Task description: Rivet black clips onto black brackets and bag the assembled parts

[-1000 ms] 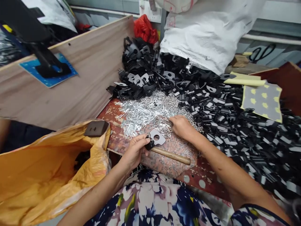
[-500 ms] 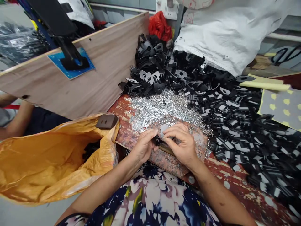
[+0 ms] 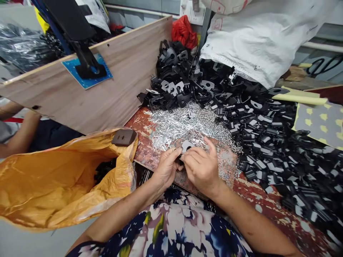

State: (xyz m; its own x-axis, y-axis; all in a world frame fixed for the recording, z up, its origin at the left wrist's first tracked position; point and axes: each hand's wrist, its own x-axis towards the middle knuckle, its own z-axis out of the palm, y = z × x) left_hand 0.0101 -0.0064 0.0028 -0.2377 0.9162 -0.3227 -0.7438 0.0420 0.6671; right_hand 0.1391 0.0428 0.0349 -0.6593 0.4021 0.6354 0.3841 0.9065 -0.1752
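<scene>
Near the front of the work surface, my left hand [image 3: 168, 166] is closed, its thumb and fingers pinching a small black and grey plastic clip part [image 3: 187, 145] with a round hole. My right hand [image 3: 203, 167] meets it from the right, thumb and fingertips pressed together against the part's near edge, one finger raised. Its fingertips cover whatever they pinch. Just beyond both hands lies a heap of shiny metal pins [image 3: 171, 128]. Under the hands is a worn, speckled board [image 3: 227, 166].
Black plastic parts [image 3: 268, 139] are piled at the right and back. An orange sack [image 3: 53, 182] gapes at left, a brown block [image 3: 123, 137] on its rim. A wooden partition [image 3: 128, 60] stands behind it; another person's arm [image 3: 25, 132] shows beyond. A white sack [image 3: 249, 46] is at the back.
A metal pin seen between my right fingertips is now covered. My right hand has shifted left against the part, and one finger has lifted. The view has shifted slightly.
</scene>
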